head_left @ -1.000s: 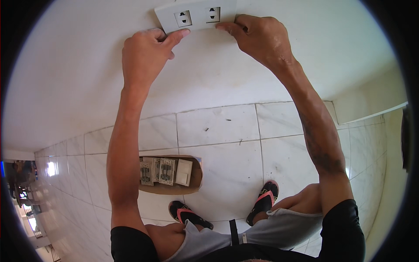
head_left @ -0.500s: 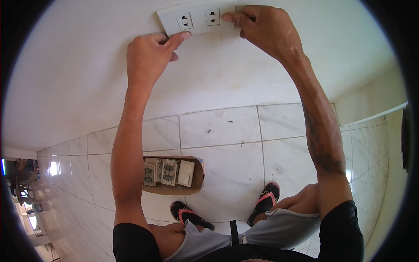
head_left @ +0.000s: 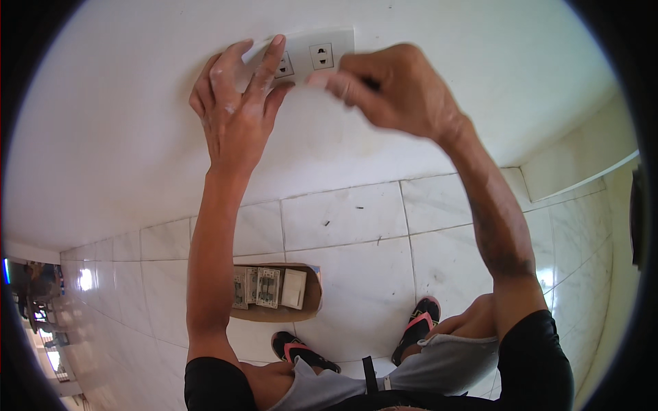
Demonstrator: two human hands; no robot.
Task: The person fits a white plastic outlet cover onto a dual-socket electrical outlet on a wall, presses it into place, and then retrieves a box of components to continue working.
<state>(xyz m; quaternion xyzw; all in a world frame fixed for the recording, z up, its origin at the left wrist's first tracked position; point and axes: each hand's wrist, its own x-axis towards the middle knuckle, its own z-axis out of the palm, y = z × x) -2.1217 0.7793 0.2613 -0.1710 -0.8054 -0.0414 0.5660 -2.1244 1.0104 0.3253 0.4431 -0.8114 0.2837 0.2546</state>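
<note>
A white wall socket plate with two outlets sits against the white wall, near the top of the view. Over its left end spreads my left hand, open, the index finger lying across the plate's face beside the left outlet and the thumb by the lower edge. My right hand is at the plate's lower right, its fingers curled and smeared by motion. The thumb side points left, just below the right outlet. Whether the right fingers hold anything is hidden by the blur.
On the tiled floor below, an open cardboard box holds several socket or switch units and a white switch plate. Small dark scraps lie near the wall's foot. My sandalled feet stand close by.
My left hand has gone from holding the plate's lower left edge to spreading over its left end. My right hand has left the right edge and moved down and left.
</note>
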